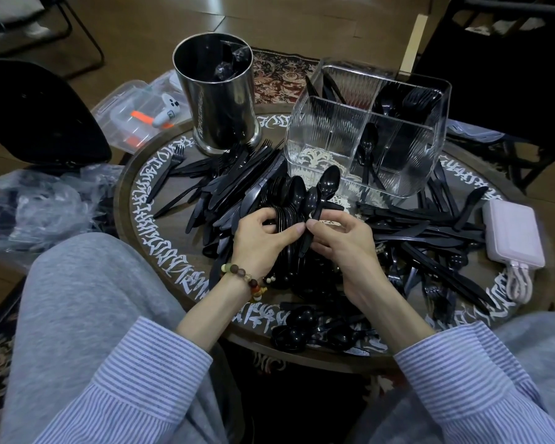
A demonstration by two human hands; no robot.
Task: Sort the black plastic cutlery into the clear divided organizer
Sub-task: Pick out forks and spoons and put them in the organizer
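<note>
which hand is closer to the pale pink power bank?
Right. The right hand, pinching a black plastic spoon, sits left of the pale pink power bank; the left hand, gripping a stack of black spoons, is farther left.

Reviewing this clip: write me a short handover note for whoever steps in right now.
Left hand: holds a nested stack of spoons.
Right hand: pinches one spoon by its handle.
Organizer: a few spoons in its front right compartment, forks and knives in the back ones; front left looks bare.
Left: loose knives, forks and spoons across the round table.
</note>
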